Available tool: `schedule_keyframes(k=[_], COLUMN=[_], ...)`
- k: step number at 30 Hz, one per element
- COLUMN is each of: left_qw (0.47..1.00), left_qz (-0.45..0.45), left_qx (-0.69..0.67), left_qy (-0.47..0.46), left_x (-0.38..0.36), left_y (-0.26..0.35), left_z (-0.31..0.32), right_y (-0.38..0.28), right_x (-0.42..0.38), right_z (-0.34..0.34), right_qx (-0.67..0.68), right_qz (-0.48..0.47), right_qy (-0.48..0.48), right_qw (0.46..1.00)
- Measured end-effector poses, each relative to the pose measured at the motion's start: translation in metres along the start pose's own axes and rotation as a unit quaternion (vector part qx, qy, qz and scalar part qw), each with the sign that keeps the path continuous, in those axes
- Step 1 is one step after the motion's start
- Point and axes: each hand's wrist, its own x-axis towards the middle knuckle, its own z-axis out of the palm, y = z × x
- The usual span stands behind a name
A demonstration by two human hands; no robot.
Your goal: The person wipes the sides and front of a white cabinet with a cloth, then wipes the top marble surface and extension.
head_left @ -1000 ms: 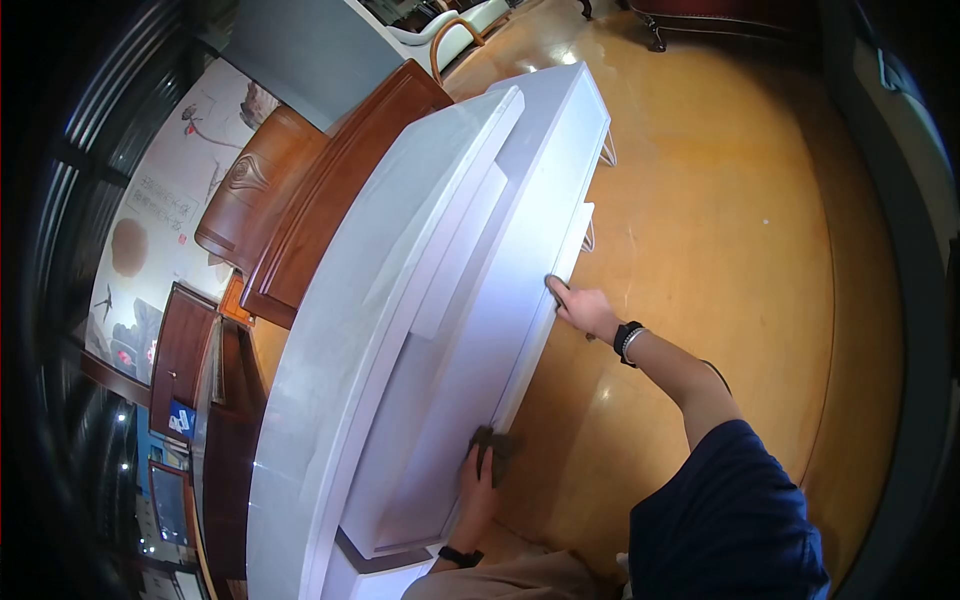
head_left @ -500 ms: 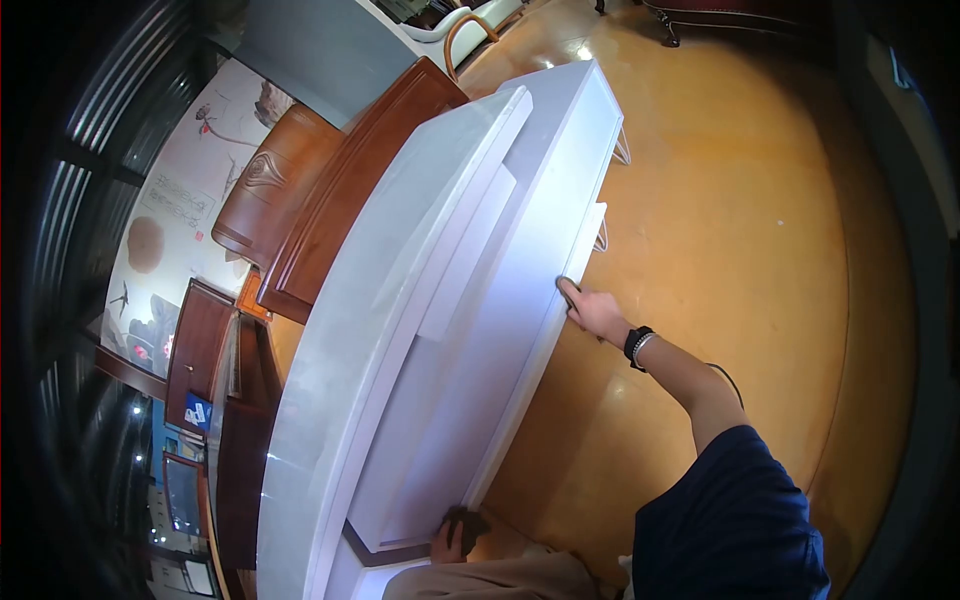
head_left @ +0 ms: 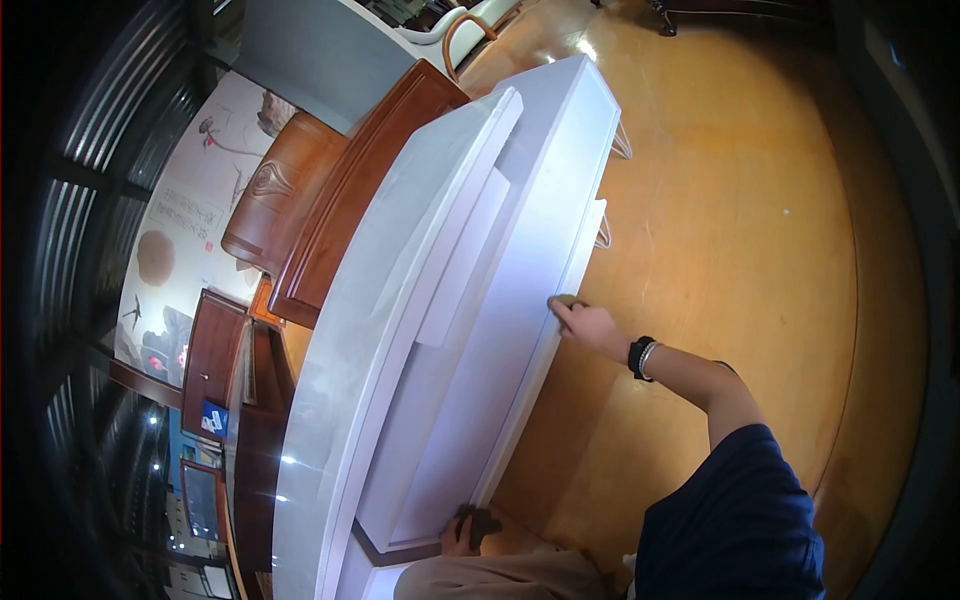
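A long white low cabinet (head_left: 500, 330) with a pale grey marble-look top (head_left: 350, 340) runs diagonally through the tilted view. My right hand (head_left: 593, 330) presses a small dark brown cloth (head_left: 568, 300) against the cabinet's front edge. Its fingers are closed round the cloth, which is mostly hidden. Near the cabinet's closer end, by my knee, my left hand (head_left: 458, 538) grips a dark brown rag (head_left: 482, 522). That hand rests beside the cabinet's lower corner, and its fingers are partly hidden.
Thin metal legs (head_left: 604, 228) stick out from under the cabinet over the glossy tan floor (head_left: 740, 250). Behind stand a brown wooden headboard (head_left: 285, 185) and a wooden footboard (head_left: 360, 190). A dark carved furniture leg (head_left: 665, 18) is at the top.
My right hand has slid a little along the cabinet edge, toward me, with the cloth. My left hand stays by the near corner. The view has shifted slightly.
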Motion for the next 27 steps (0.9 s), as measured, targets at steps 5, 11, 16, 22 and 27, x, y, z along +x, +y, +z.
schedule_keyframes(k=[5, 11, 16, 22, 27], left_qw=[1.000, 1.000, 0.996, 0.989, 0.995], left_qz=[0.010, 0.004, -0.019, -0.066, -0.050], left_qx=[-0.016, -0.003, -0.019, -0.101, -0.085], left_qy=[0.018, -0.023, -0.086, -0.085, -0.023], left_x=[-0.003, 0.021, 0.062, 0.067, 0.073], left_y=[-0.008, 0.012, 0.034, -0.005, 0.008], left_z=[0.009, -0.004, 0.002, 0.038, 0.045], right_y=[-0.022, -0.030, -0.032, -0.042, -0.047], right_x=[-0.012, -0.010, -0.009, -0.010, -0.004], right_z=[0.003, -0.004, -0.008, 0.001, -0.007], right_qx=[0.051, 0.058, 0.036, 0.062, 0.058], right_qz=[0.010, 0.025, 0.032, 0.083, 0.091], right_qy=[-0.027, -0.018, -0.031, 0.007, -0.033], right_qw=[0.998, 0.998, 0.998, 0.995, 0.994])
